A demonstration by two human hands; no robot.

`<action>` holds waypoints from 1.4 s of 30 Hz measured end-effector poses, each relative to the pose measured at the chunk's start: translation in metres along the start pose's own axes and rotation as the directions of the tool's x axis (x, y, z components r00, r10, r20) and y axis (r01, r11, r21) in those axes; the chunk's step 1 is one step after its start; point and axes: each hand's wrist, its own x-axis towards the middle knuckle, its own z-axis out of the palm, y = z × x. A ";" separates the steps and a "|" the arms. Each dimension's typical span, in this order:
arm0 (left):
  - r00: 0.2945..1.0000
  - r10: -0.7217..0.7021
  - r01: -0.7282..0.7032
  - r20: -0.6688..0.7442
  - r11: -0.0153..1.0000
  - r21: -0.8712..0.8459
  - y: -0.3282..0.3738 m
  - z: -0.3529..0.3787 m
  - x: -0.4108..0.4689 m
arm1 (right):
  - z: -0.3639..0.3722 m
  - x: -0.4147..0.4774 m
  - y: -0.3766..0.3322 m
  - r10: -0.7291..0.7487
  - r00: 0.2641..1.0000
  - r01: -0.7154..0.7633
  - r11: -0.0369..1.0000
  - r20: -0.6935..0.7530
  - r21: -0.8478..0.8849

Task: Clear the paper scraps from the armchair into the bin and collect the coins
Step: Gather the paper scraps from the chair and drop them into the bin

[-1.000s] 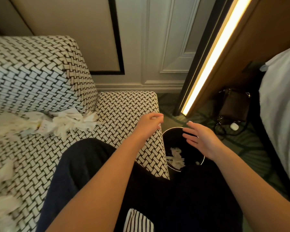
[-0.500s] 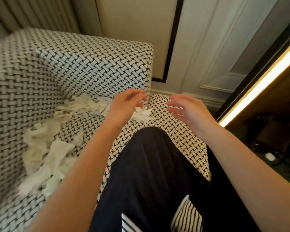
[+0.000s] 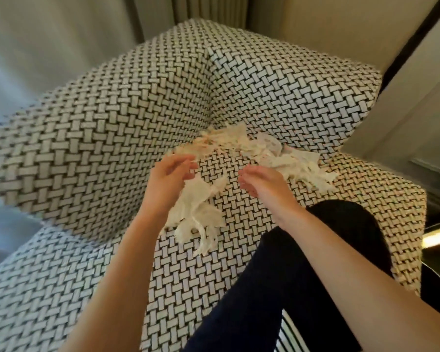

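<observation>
Reaching over the armchair [image 3: 87, 148] seat, the left hand [image 3: 169, 177] and right hand [image 3: 263, 181] hang near each other, fingers loosely bent and parted, neither gripping anything. Paper scraps [image 3: 254, 148] lie heaped in the seat's back corner just beyond the right hand, and more trail beside the left wrist. A knee in dark trousers [image 3: 341, 250] rests on the seat. Blur hides whether any fingertip touches paper.

No lettering, label, brand or number readable on my feed. Checked black-and-white basket-weave armchair [image 3: 137, 118] and torn white paper scraps [image 3: 297, 161]: nothing legible, view slightly blurred.
</observation>
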 end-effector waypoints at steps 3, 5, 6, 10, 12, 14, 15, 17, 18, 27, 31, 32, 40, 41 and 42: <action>0.994 -0.075 0.073 -0.078 0.997 -0.027 -0.023 -0.019 -0.011 | 0.028 0.008 0.013 -0.021 0.996 0.036 0.984 0.088 -0.175; 0.988 -0.107 0.103 -0.111 0.994 -0.042 -0.037 -0.027 -0.017 | 0.041 0.010 0.020 0.013 0.979 0.031 0.978 0.205 -0.208; 0.985 -0.122 0.117 -0.119 0.992 -0.048 -0.044 -0.029 -0.020 | 0.045 0.011 0.024 0.026 0.963 0.034 0.975 0.267 -0.220; 0.983 -0.150 0.151 -0.107 0.989 -0.004 -0.066 -0.033 -0.028 | 0.053 0.011 0.042 0.087 0.892 0.180 0.833 0.444 -0.524; 0.980 -0.172 0.173 -0.103 0.985 0.000 -0.072 -0.032 -0.029 | 0.052 0.009 0.047 0.109 0.878 0.196 0.807 0.467 -0.558; 0.977 -0.189 0.191 -0.103 0.982 0.006 -0.076 -0.029 -0.030 | 0.048 0.008 0.049 0.058 0.886 0.208 0.837 0.460 -0.506; 0.976 -0.193 0.195 -0.103 0.981 0.010 -0.078 -0.027 -0.030 | 0.046 0.007 0.048 0.023 0.896 0.202 0.868 0.444 -0.454; 0.976 -0.187 0.190 -0.110 0.982 0.017 -0.081 -0.023 -0.032 | 0.040 0.005 0.043 -0.044 0.921 0.180 0.929 0.387 -0.324; 0.977 -0.176 0.181 -0.121 0.983 0.032 -0.082 -0.021 -0.033 | 0.037 0.004 0.040 -0.075 0.934 0.176 0.948 0.350 -0.267; 0.976 0.045 0.026 -0.215 0.948 0.316 -0.092 0.004 -0.035 | 0.006 0.008 0.027 -0.111 0.991 0.127 0.954 -0.072 0.270; 0.977 0.163 -0.073 -0.136 0.860 0.505 -0.097 0.018 -0.032 | -0.001 0.011 0.027 -0.035 0.985 0.110 0.878 -0.167 0.466; 0.976 0.195 -0.108 -0.102 0.830 0.548 -0.098 0.023 -0.032 | -0.002 0.012 0.028 -0.015 0.982 0.109 0.856 -0.188 0.505; 0.965 0.113 -0.263 0.238 0.366 0.893 -0.101 0.044 -0.032 | -0.008 0.016 0.027 0.085 0.966 0.092 0.770 -0.245 0.631; 0.965 0.113 -0.262 0.237 0.336 0.905 -0.102 0.044 -0.032 | -0.007 0.016 0.028 0.082 0.971 0.080 0.775 -0.225 0.627; 0.966 0.122 -0.255 0.227 0.320 0.912 -0.103 0.044 -0.031 | -0.006 0.016 0.029 0.080 0.975 0.068 0.783 -0.208 0.618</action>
